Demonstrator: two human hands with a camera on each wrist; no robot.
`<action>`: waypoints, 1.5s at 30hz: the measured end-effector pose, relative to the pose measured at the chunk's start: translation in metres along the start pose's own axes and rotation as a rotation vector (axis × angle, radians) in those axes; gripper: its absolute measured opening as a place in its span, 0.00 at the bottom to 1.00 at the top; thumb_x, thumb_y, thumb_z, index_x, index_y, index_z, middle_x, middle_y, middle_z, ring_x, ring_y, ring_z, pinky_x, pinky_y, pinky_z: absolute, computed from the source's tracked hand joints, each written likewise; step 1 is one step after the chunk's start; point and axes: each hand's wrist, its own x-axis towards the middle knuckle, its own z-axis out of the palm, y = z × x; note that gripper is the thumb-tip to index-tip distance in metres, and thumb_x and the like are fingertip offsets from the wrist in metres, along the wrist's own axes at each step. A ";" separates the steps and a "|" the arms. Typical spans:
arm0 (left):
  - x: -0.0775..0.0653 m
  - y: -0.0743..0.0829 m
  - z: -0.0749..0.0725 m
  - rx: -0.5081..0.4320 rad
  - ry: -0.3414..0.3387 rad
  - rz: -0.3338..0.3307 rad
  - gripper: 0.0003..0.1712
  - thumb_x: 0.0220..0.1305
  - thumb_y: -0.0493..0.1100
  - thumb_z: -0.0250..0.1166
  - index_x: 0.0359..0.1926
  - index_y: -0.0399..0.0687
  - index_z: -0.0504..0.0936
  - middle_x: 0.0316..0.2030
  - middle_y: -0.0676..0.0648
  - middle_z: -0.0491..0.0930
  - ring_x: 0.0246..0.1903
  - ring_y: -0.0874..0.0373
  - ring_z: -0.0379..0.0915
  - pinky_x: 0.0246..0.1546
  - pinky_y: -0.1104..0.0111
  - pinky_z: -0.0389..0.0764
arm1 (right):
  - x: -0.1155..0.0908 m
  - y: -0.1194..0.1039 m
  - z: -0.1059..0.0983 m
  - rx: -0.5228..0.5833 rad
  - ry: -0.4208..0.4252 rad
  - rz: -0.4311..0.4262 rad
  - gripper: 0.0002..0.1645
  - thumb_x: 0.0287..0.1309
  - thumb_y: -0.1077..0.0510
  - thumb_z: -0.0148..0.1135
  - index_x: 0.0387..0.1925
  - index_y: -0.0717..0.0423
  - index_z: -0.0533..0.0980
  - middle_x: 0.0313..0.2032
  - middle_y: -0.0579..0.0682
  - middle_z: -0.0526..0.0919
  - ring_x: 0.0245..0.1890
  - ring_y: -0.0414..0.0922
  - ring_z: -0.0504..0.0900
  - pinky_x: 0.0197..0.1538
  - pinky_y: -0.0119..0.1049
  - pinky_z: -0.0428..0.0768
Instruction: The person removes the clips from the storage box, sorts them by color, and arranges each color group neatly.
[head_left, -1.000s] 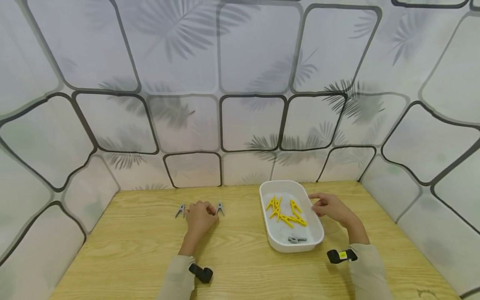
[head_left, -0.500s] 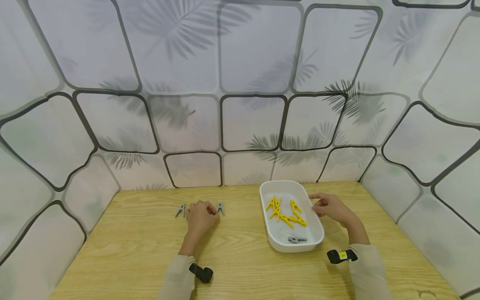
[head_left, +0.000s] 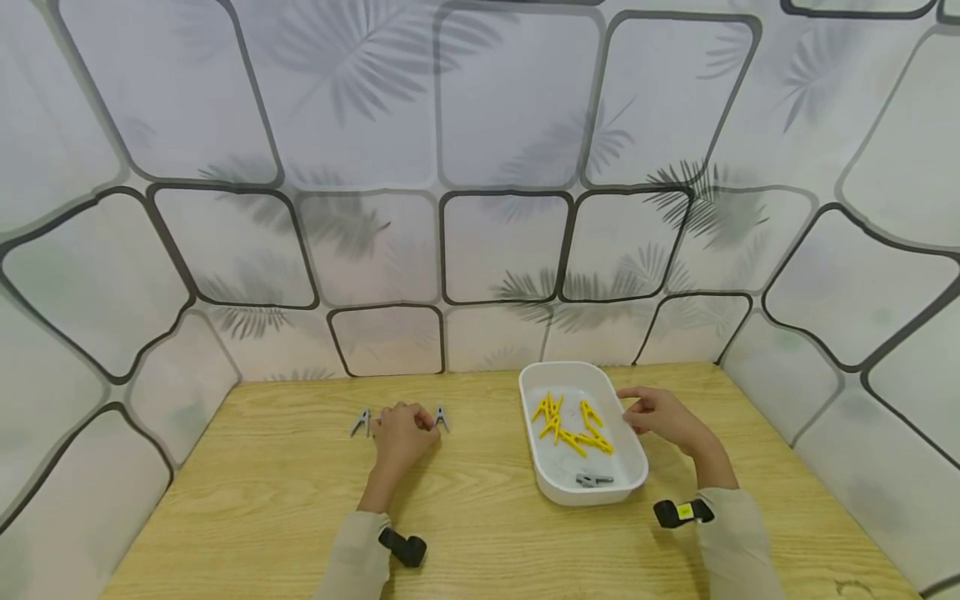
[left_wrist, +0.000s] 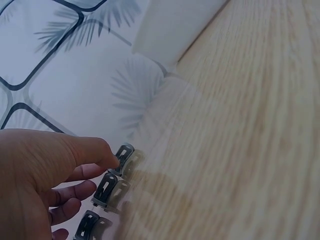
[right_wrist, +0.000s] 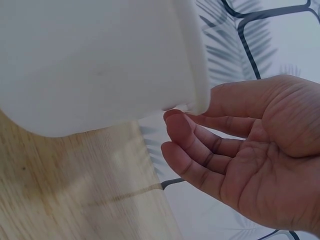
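In the head view, my left hand (head_left: 402, 432) is lowered over the left half of the table among small grey clips. Its thumb and index fingertips pinch the clip (left_wrist: 122, 157) at the end of a short row; a second clip (left_wrist: 105, 190) and a third clip (left_wrist: 87, 225) stand beside it. From the head, the middle clip is hidden behind the hand, while the outer clip (head_left: 361, 422) shows to its left. My right hand (head_left: 662, 418) holds the right rim of a white plastic tray (right_wrist: 100, 65), its remaining fingers curled below the rim.
Several yellow clips (head_left: 555, 417) lie in the tray, with grey clips (head_left: 594, 480) near its front end. The wooden table (head_left: 480, 533) meets a patterned fabric backdrop (head_left: 502, 250) at the back and both sides.
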 end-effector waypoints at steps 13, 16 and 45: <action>-0.002 0.007 0.006 0.014 -0.013 0.036 0.06 0.53 0.39 0.73 0.26 0.50 0.83 0.27 0.49 0.76 0.38 0.46 0.70 0.53 0.39 0.61 | -0.006 0.005 0.002 -0.002 0.011 0.031 0.31 0.70 0.63 0.58 0.69 0.73 0.65 0.39 0.60 0.85 0.36 0.44 0.83 0.48 0.52 0.84; -0.002 0.014 0.005 -0.008 -0.012 0.074 0.06 0.53 0.39 0.73 0.27 0.49 0.83 0.27 0.49 0.77 0.36 0.49 0.69 0.52 0.41 0.62 | -0.008 0.004 0.003 0.002 0.016 0.028 0.31 0.70 0.63 0.58 0.69 0.73 0.65 0.39 0.60 0.84 0.35 0.44 0.83 0.47 0.52 0.84; 0.019 0.186 0.004 0.157 -0.230 0.631 0.08 0.62 0.49 0.72 0.39 0.54 0.84 0.35 0.50 0.79 0.38 0.56 0.66 0.47 0.59 0.63 | 0.002 0.001 0.000 0.008 0.015 0.007 0.29 0.69 0.64 0.58 0.68 0.73 0.66 0.37 0.59 0.84 0.36 0.42 0.82 0.48 0.50 0.85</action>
